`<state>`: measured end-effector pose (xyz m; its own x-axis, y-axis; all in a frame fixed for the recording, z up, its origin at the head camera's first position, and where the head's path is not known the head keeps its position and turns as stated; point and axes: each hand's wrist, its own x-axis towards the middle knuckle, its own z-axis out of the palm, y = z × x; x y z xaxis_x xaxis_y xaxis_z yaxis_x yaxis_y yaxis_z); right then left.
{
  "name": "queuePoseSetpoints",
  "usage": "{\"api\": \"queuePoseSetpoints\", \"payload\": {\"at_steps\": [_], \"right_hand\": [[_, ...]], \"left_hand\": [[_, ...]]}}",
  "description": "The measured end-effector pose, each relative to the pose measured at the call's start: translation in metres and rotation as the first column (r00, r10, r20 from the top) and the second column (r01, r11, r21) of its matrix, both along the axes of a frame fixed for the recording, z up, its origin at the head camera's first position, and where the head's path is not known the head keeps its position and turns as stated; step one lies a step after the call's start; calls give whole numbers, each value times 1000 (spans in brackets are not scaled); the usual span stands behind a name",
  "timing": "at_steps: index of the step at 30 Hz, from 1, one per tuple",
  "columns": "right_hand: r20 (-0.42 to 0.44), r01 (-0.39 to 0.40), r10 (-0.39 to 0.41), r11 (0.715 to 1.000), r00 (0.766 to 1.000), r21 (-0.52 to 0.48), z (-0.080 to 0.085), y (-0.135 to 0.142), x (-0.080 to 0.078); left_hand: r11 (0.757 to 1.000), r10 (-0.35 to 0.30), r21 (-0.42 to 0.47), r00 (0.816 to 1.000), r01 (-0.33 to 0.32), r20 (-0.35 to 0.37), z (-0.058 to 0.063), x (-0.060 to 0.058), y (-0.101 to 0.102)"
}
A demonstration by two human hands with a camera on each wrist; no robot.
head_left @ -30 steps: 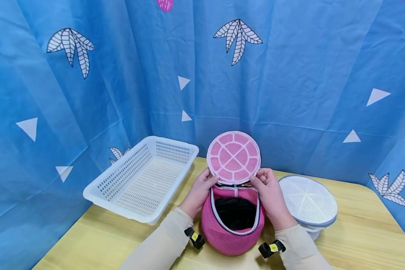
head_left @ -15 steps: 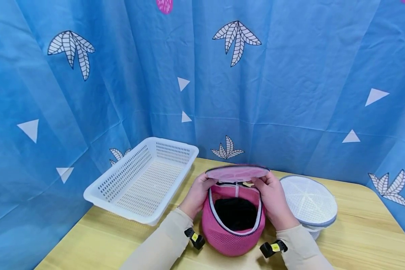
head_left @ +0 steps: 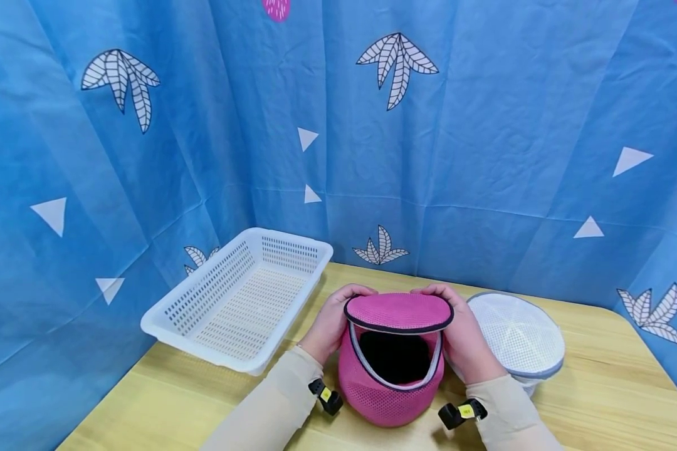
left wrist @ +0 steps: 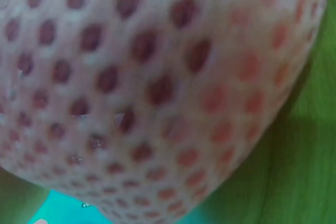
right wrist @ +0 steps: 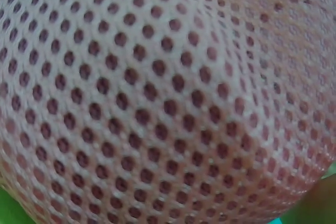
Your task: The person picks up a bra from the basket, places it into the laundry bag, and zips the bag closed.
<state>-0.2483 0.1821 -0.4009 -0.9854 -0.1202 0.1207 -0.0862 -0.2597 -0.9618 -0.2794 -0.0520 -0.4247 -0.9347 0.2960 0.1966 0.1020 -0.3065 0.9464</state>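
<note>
A pink mesh laundry bag [head_left: 389, 404] stands on the table with dark fabric [head_left: 395, 357] showing inside. Its round lid [head_left: 399, 311], edged with a dark zip, tilts forward over the back of the opening, leaving a gap at the front. My left hand [head_left: 331, 319] holds the bag's upper left side beside the lid, fingers curled toward the back. At the lid's right edge my right hand [head_left: 462, 322] grips in the same way; some fingertips are hidden behind the lid. Close-up bag mesh fills both the left wrist view [left wrist: 142, 87] and the right wrist view [right wrist: 142, 108].
A white perforated plastic basket [head_left: 284, 362] sits on the left of the wooden table [head_left: 603, 388]. Right of my right hand stands a white mesh laundry bag [head_left: 519, 332] with grey trim. A blue patterned curtain [head_left: 485, 156] hangs behind the table.
The lid was upright with its pale underside facing me; it has swung forward and down over the opening, showing its pink outer side. Both hands have shifted round its edges.
</note>
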Motion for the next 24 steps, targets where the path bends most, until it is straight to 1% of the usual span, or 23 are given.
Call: {"api": "queuePoseSetpoints", "payload": {"at_steps": [4,6,9,10,13,17,19,21,24], "right_hand": [[38,-30,30,999,999,16,5,-1,3],[49,-43,41,999,998,26,11,-2,8],[86,-42,38,998,996,44,16,-3,12],[102,-48,44,998,994,31,17,-3,12],[137,-89,93,995,986,-37,13,-2,8],[120,-188,205,972,971,-140,6,0,3],[108,-224,242,962,964,-159,3,2,2],[102,-242,260,956,960,-165,1,3,2],[101,-249,264,959,959,-137,-1,3,2]], "left_hand": [[1000,-12,15,1000,12,5,2,2,-1],[1000,-11,27,1000,11,3,1,2,-1],[1000,6,26,1000,-7,3,0,2,0],[1000,10,26,1000,-10,2,0,2,0],[1000,31,1,1000,-31,2,-1,1,0],[999,48,-12,999,-48,1,0,2,-1],[999,47,-10,999,-47,3,1,2,-1],[999,41,-10,999,-41,2,2,3,-2],[1000,14,-4,1000,-14,-8,4,3,-3]]}}
